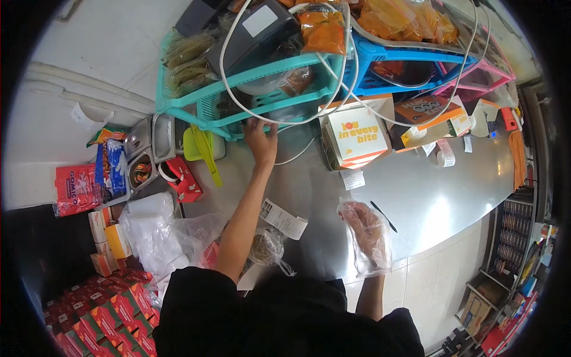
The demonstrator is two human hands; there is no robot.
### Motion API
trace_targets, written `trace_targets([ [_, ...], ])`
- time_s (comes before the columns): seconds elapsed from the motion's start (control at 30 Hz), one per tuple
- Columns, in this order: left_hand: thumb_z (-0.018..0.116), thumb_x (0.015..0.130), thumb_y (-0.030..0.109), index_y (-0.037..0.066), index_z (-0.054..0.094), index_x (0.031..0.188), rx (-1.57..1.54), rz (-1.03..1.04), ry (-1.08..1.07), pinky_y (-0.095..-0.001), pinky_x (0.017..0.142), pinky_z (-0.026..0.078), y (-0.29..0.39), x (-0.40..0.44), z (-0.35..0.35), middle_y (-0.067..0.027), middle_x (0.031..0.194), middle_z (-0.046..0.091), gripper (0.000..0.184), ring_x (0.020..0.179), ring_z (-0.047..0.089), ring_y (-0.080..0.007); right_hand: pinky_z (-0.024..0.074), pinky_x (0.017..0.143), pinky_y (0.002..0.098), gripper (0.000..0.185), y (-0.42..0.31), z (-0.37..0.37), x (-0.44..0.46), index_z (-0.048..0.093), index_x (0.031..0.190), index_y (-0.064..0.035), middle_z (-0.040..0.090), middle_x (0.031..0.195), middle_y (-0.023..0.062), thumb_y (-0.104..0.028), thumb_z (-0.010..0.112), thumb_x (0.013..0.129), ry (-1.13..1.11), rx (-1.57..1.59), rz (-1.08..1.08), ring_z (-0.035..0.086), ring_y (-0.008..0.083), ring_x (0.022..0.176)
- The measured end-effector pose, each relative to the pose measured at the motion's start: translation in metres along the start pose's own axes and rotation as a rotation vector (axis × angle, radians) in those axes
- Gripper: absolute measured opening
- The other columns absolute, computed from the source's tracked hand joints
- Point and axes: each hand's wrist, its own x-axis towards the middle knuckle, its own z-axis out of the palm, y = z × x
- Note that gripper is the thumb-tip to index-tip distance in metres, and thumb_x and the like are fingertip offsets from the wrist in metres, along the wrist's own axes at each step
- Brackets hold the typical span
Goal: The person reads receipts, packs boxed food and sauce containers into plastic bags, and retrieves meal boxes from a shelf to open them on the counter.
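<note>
Head view — left hand (262, 144) at teal rack (285, 66), right hand (364, 233) inside plastic (382, 265), can't tell either grip — lifting could snag white cable (222, 56).

Across the back of the steel table (416, 184), a teal plastic rack (270, 72), a blue plastic rack (369, 53) and a pink plastic rack (493, 79) run left to right, with the bare left hand (262, 141) at the front of the teal one and a white-and-orange cardboard box (357, 134) before the blue one. Left of that hand sits a lime-green plastic container (191, 144), with rectangular steel pans (163, 137) farther left. Nearer the person, a long white paper slip (283, 219) lies left of the plastic-covered right hand (364, 232), a slim black pen (383, 216) just to its right.
</note>
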Motion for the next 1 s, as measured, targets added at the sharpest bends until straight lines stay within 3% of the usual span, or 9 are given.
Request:
trace_targets([
  [0.13,0.067,0.069,0.01,0.005,0.053,0.072,-0.171,-0.079,-0.011,-0.0384,0.074,0.039,0.01,-0.026,-0.011,-0.0092,0.08,0.056,0.016,0.079,0.052,-0.0258,0.0433,0.074,0.0241,0.027,-0.001,0.017,0.034,0.057,0.101,-0.0005,0.06,0.089,0.008,-0.021,0.057,0.083,-0.027,-0.39,-0.156,0.057,0.0134,0.082],
  [0.2,0.066,0.072,0.009,0.005,0.052,0.077,-0.591,-0.567,-0.243,-0.0333,0.076,0.04,0.016,-0.035,-0.018,-0.0068,0.083,0.056,0.016,0.083,0.053,-0.019,0.0446,0.072,0.0268,0.029,0.001,0.039,0.061,0.058,0.105,-0.0067,0.062,0.091,0.0109,-0.025,0.057,0.082,0.005,-0.495,-0.208,0.06,0.0175,0.081],
  [0.23,0.066,0.073,0.008,0.005,0.052,0.08,-0.798,-0.813,-0.362,-0.0307,0.076,0.04,0.019,-0.039,-0.023,-0.0056,0.084,0.056,0.016,0.084,0.053,-0.0157,0.0449,0.07,0.0269,0.029,0.014,0.046,0.08,0.059,0.103,-0.0062,0.063,0.088,0.0101,-0.025,0.058,0.08,-0.002,-0.475,-0.194,0.06,0.0175,0.078],
  [0.43,0.068,0.073,0.01,0.008,0.05,0.09,-0.933,-0.897,-0.247,-0.0277,0.073,0.04,0.037,-0.039,-0.038,-0.0026,0.09,0.054,0.024,0.084,0.049,-0.0103,0.0458,0.068,0.0289,0.032,0.056,0.087,0.138,0.061,0.097,-0.0054,0.064,0.077,0.0077,-0.031,0.06,0.077,0.047,-0.189,-0.056,0.061,0.0194,0.071],
  [0.53,0.068,0.073,0.016,0.011,0.053,0.091,-1.286,-1.306,-0.337,-0.0271,0.071,0.04,0.026,-0.035,-0.045,-0.0013,0.093,0.053,0.024,0.085,0.048,-0.0115,0.0441,0.06,0.0239,0.027,0.055,0.089,0.133,0.057,0.097,-0.0021,0.06,0.074,0.0043,-0.022,0.059,0.079,0.066,-0.119,-0.068,0.057,0.0127,0.064],
  [0.63,0.068,0.074,0.021,0.01,0.053,0.095,-1.324,-1.362,-0.433,-0.0286,0.071,0.041,0.021,-0.03,-0.047,0.0007,0.093,0.053,0.028,0.089,0.047,-0.0127,0.0437,0.057,0.0212,0.024,0.065,0.078,0.129,0.055,0.098,-0.0005,0.057,0.074,0.0031,-0.014,0.059,0.079,0.107,-0.189,-0.112,0.055,0.0094,0.062],
  [0.77,0.068,0.073,0.018,0.008,0.055,0.096,-0.944,-1.003,-0.444,-0.0252,0.07,0.04,0.049,-0.025,-0.066,-0.0013,0.094,0.056,0.029,0.086,0.051,-0.0099,0.0444,0.061,0.0213,0.025,0.055,0.072,0.118,0.054,0.099,-0.0003,0.058,0.079,0.0049,-0.008,0.062,0.076,0.121,-0.155,-0.265,0.055,0.0095,0.067],
  [0.83,0.067,0.074,0.017,0.006,0.055,0.098,-0.854,-0.844,-0.467,-0.0247,0.07,0.04,0.062,-0.025,-0.078,-0.0017,0.092,0.058,0.029,0.083,0.053,-0.0098,0.0454,0.066,0.0252,0.029,0.03,0.075,0.104,0.057,0.099,-0.0019,0.06,0.084,0.0075,-0.014,0.064,0.073,0.037,-0.135,-0.337,0.057,0.0124,0.074],
  [1.0,0.064,0.077,0.013,0.003,0.058,0.096,-0.908,-0.973,-0.475,-0.0233,0.072,0.041,0.106,-0.016,-0.114,-0.0031,0.09,0.059,0.022,0.082,0.054,-0.0097,0.0448,0.066,0.0254,0.024,0.001,0.081,0.085,0.061,0.091,-0.0018,0.059,0.086,0.0063,-0.016,0.065,0.072,-0.133,-0.139,-0.353,0.055,0.0115,0.075],
])
